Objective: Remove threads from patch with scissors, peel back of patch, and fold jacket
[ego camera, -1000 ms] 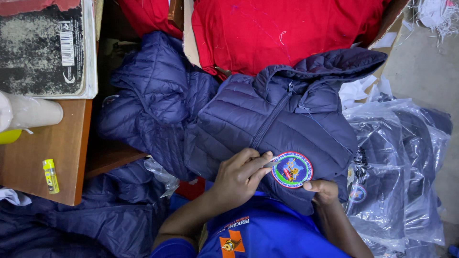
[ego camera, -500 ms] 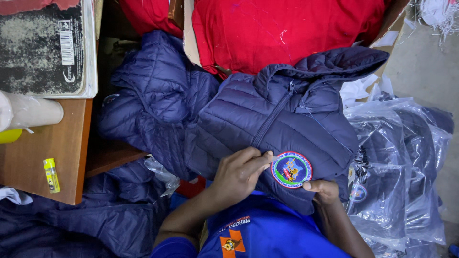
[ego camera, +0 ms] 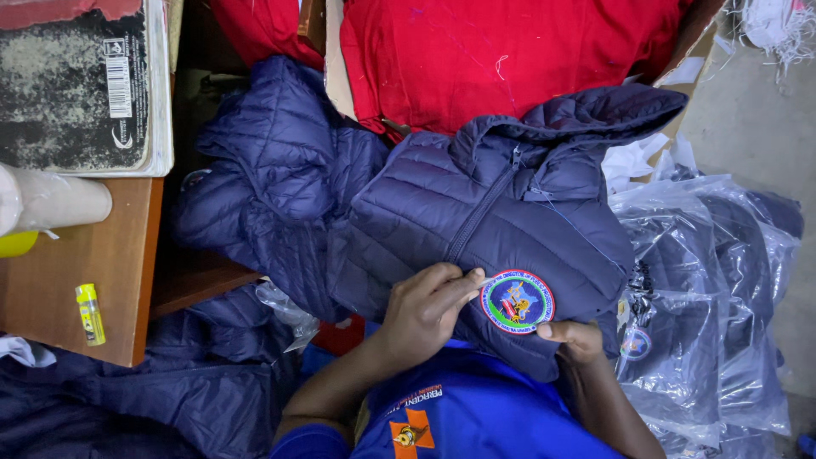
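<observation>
Nothing has shifted since a second ago: the left hand (ego camera: 422,308) fingers press the round patch (ego camera: 518,302) flat on the navy jacket (ego camera: 476,212) (right hand (ego camera: 576,338) pinching the hem).

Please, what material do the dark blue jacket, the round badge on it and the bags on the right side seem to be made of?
The navy jacket looks like thin synthetic shell with padding: quilted stitch rows, slight sheen. The round patch looks like embroidered thread, with a raised green border and a many-coloured picture. The bags look like clear thin plastic film, glossy and wrinkled. The left hand and right hand touch the patch's edges.
</observation>
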